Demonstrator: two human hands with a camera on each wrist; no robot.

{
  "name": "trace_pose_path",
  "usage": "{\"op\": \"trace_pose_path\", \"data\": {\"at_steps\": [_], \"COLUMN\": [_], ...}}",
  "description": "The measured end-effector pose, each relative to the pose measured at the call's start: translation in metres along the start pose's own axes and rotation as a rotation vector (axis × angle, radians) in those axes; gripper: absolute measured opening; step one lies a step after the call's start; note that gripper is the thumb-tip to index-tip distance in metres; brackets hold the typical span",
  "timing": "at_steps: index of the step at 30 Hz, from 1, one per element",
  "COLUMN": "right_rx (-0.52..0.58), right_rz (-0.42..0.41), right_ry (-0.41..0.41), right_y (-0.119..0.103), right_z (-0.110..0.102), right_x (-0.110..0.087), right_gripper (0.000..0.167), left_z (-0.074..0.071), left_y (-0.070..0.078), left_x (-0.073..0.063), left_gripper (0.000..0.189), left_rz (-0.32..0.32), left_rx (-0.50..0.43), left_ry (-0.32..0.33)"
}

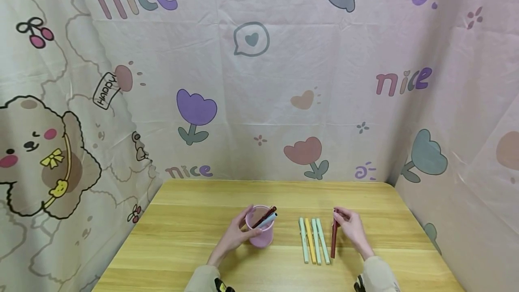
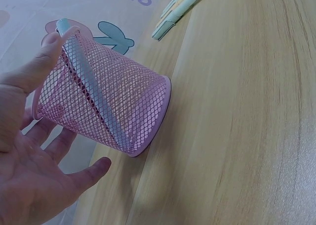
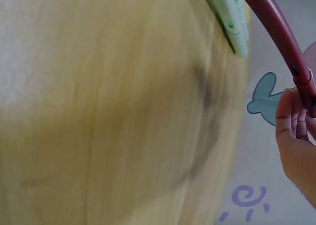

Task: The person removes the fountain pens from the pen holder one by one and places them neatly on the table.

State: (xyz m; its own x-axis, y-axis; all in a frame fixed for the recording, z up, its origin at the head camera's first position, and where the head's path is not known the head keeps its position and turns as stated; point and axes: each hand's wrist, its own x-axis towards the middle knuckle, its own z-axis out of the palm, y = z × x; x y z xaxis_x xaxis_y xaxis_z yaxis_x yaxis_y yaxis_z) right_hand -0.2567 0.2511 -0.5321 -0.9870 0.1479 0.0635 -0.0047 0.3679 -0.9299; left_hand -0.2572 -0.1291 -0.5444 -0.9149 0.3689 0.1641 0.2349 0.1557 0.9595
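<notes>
A pink mesh pen holder (image 1: pixel 261 240) stands on the table, with a dark red pen (image 1: pixel 265 216) and a light blue pen (image 1: pixel 269 220) leaning inside it. My left hand (image 1: pixel 236 233) grips the holder near its rim. In the left wrist view, the thumb lies at the rim of the pen holder (image 2: pixel 113 86) and other fingers reach behind it. At the right, my right hand (image 1: pixel 352 226) pinches another dark red pen (image 1: pixel 334 242) by its upper end. The right wrist view shows this red pen (image 3: pixel 276 32) raised off the table.
Between the hands lie several pens side by side: light green pens (image 1: pixel 303 242) and a yellow pen (image 1: pixel 311 242). The wooden table (image 1: pixel 194 220) ends at the back against a printed curtain (image 1: pixel 251 93), which also hangs at both sides.
</notes>
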Motion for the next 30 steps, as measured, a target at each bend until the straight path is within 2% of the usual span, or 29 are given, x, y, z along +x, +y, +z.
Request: {"op": "trace_pose_path", "data": {"at_steps": [9,12,18,30], "right_rx": [-0.173,-0.161,-0.077,-0.202], "right_rz": [-0.074,-0.07,-0.007,-0.019], "right_ry": [-0.01,-0.028,-0.056,-0.028], "right_y": [0.009,0.013,0.02,0.028], "right_z": [0.007,0.01,0.016,0.024], "right_x": [0.005,0.006,0.007,0.011], "right_gripper": [0.032,0.032,0.034,0.032], "left_z": [0.0,0.0,0.0,0.0], "left_y": [0.001,0.001,0.001,0.001], "left_x": [0.0,0.0,0.0,0.0], "left_gripper": [0.087,0.087,0.087,0.087], "left_rz": [-0.004,-0.004,-0.004,0.001], "left_rx": [0.003,0.004,0.004,0.006], "left_ry": [0.007,0.008,0.006,0.004]}}
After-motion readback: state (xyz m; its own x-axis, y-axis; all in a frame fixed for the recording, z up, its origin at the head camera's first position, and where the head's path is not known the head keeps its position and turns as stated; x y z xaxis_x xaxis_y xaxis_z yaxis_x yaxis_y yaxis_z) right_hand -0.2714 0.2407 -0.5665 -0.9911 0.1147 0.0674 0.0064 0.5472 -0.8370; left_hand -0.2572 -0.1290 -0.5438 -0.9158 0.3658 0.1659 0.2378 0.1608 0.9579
